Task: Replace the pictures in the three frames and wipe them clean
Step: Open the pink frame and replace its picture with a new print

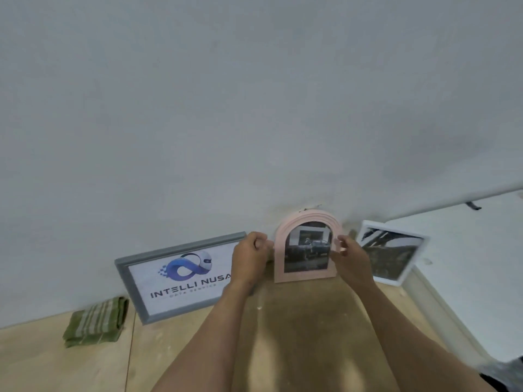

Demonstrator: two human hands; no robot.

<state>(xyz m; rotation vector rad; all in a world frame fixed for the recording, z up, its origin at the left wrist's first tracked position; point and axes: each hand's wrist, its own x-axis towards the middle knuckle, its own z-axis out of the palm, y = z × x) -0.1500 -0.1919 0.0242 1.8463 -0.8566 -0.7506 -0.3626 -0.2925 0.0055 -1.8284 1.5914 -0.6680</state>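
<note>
Pink frame (307, 250) between grey frame (181, 278), white frame (393, 251)

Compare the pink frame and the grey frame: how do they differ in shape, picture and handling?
The pink frame is arched at the top; the grey frame is a wide rectangle. The pink one holds a dark photo; the grey one shows a blue logo with lettering. Both hands, left and right, are at the pink frame's sides; the left hand overlaps the grey frame's right end. Both stand against the wall.
</note>
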